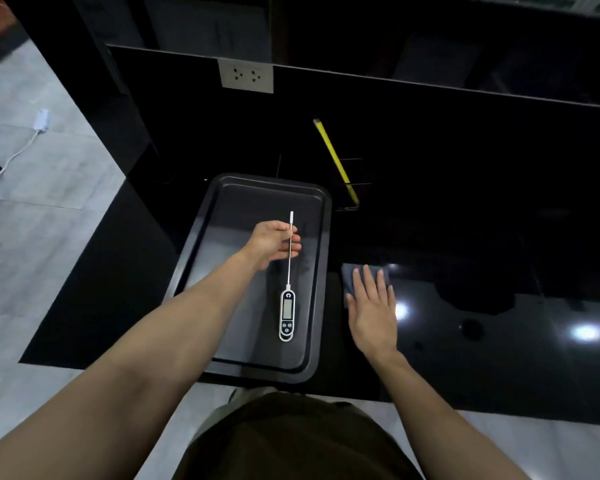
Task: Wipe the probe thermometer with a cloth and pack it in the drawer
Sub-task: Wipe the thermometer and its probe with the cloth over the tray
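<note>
Thermometer probe seemingly within left hand

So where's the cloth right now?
In the head view, the cloth lies on the black counter just right of the tray, flat under the right hand.

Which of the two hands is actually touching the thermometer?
The left hand, over the dark tray, pinches the thermometer by its thin metal probe. The right hand lies flat on the grey cloth instead.
</note>
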